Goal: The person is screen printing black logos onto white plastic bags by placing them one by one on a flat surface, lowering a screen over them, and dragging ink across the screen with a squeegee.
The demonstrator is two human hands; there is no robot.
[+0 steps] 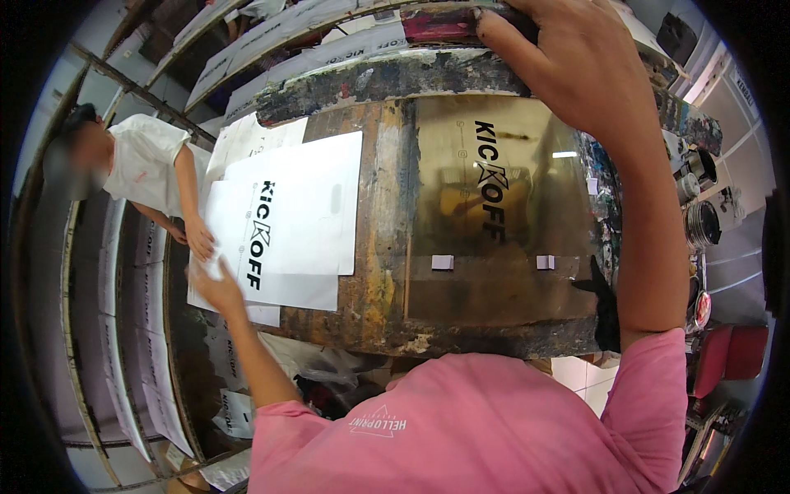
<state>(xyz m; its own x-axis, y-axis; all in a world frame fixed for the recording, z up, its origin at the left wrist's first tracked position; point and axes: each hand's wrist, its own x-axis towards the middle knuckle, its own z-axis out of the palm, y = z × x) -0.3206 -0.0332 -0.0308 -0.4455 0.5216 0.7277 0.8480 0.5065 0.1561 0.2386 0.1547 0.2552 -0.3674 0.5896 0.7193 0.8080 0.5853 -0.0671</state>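
My left hand (217, 288) is at the left edge of a stack of white bags (309, 230), its fingers blurred but apparently spread apart. The top bag carries black lettering and has an oblong handle cutout. Beside it, another person's hand (200, 239) reaches to the same edge. My right hand (568, 62) is raised at the far side, its thumb and fingers round the ink-stained edge of a printing frame (436, 23); part of its grip is cut off by the picture. Below that arm lies a glossy transparent sheet (444, 288) with similar black lettering.
Small white tabs (443, 262) sit on the sheet. The worn table (374, 284) is paint-stained. A person in a white shirt (148, 160) stands at the left, by racks (156, 329) of printed bags. Cans (701, 226) stand at right near a red chair (728, 358).
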